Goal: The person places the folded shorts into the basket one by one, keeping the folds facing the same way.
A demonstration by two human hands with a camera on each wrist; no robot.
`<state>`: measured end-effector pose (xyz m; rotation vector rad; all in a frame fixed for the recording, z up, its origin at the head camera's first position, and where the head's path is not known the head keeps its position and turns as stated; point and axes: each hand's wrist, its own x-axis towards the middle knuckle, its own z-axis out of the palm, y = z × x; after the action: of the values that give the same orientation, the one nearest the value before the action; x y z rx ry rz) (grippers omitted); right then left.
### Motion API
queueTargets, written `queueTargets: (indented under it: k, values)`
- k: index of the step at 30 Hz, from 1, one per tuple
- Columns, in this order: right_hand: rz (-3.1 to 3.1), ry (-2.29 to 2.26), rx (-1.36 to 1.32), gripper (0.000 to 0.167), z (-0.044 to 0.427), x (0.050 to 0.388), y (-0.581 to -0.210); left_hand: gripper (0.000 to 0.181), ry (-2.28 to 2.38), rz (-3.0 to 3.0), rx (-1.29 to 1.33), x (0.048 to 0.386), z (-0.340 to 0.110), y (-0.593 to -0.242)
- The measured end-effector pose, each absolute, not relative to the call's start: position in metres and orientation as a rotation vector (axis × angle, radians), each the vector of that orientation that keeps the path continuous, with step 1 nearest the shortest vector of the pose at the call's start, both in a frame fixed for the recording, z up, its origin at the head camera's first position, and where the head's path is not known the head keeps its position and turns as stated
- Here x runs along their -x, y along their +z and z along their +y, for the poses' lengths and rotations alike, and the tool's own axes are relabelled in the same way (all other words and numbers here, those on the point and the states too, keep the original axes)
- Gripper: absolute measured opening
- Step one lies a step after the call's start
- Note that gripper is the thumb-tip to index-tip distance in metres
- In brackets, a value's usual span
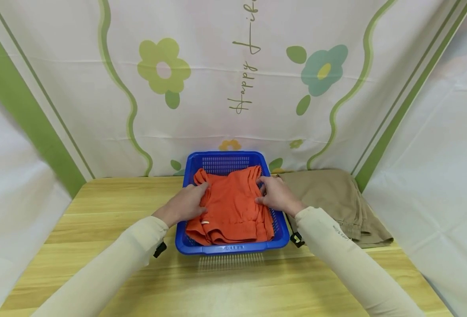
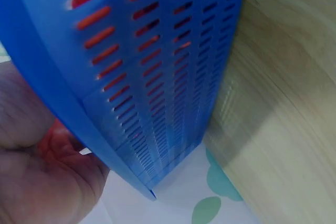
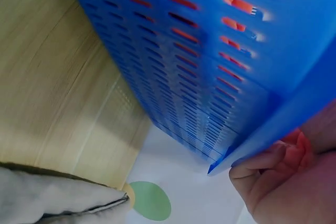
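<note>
Wooden table (image 1: 98, 220) | orange garment (image 1: 231, 198) in blue basket (image 1: 233, 249), between both touching hands (image 1: 183, 204) (image 1: 279, 193) | grip: cannot tell

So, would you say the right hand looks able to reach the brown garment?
Probably yes: the brown garment lies largely uncovered near the right hand, though that hand holds the orange garment.

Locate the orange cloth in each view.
Head: orange cloth at centre, in the basket.
Left wrist: upper left, through the basket; lower left, at the left hand.
Right wrist: upper right, through the basket; lower right, at the right hand.
Shared landmark: the blue basket.
</note>
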<state>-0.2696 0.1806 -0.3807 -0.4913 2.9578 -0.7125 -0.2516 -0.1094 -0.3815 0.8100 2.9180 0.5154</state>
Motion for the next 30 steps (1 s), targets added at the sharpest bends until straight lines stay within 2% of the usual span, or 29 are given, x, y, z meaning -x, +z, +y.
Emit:
queueTargets:
  k: [4, 7, 9, 14, 19, 23, 30]
  values:
    - [3.030, -0.617, 0.589, 0.056, 0.181, 0.269, -0.384, 0.044, 0.299, 2.957, -0.953, 0.254, -0.111, -0.386]
    - [3.077, -0.508, 0.711, 0.061, 0.182, 0.269, -0.383, 0.042, 0.136, 2.969, -1.017, 0.254, -0.112, -0.386]
    - [3.076, -0.406, 0.816, 0.064, 0.182, 0.269, -0.382, 0.047, 0.027, 2.964, -1.035, 0.254, -0.112, -0.384]
    - [2.969, -0.030, 1.054, 0.072, 0.178, 0.268, -0.375, 0.076, -0.147, 2.832, -1.057, 0.258, -0.108, -0.373]
    - [2.804, 0.219, 1.045, 0.094, 0.172, 0.265, -0.373, 0.097, -0.224, 2.632, -0.963, 0.260, -0.103, -0.363]
    - [2.685, 0.370, 0.897, 0.105, 0.169, 0.264, -0.376, 0.103, -0.349, 2.567, -0.860, 0.260, -0.100, -0.362]
    - [2.649, 0.492, 0.785, 0.105, 0.164, 0.264, -0.380, 0.099, -0.462, 2.583, -0.805, 0.254, -0.097, -0.366]
